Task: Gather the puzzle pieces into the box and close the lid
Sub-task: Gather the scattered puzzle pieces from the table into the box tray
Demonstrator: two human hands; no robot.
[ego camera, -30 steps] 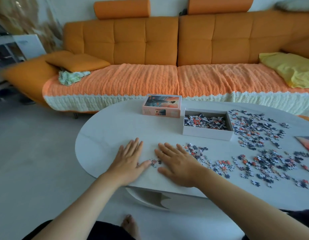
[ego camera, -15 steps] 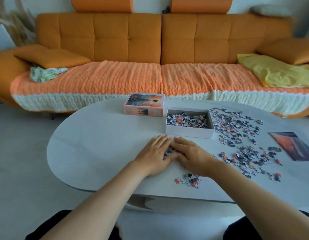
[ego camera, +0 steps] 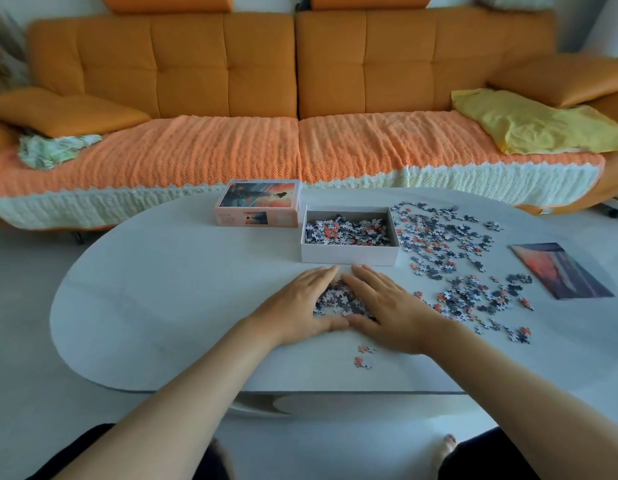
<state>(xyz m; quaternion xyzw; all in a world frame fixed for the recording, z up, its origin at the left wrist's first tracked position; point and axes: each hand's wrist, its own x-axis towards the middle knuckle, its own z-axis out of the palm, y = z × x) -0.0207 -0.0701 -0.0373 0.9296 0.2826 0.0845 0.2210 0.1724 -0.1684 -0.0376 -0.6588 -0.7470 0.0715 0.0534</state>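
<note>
A white open box (ego camera: 349,255) partly filled with puzzle pieces stands mid-table. Its lid (ego camera: 258,207), printed with a sunset picture, lies to the box's left. My left hand (ego camera: 300,303) and my right hand (ego camera: 383,306) lie flat on the table just in front of the box, fingers straight, fingertips and thumbs nearly meeting. Between them they enclose a small heap of pieces (ego camera: 338,299). Many loose pieces (ego camera: 446,244) are scattered right of the box and right of my right hand. Two stray pieces (ego camera: 363,356) lie near the front edge.
The white oval table (ego camera: 155,306) stands before an orange sofa (ego camera: 293,98). A printed picture sheet (ego camera: 562,270) lies on the table at the far right. My knees and a foot show below the table's front edge.
My hands swept together from apart, raking pieces into a heap, and moved with it toward the box. A couple of pieces stayed behind near the front edge.
</note>
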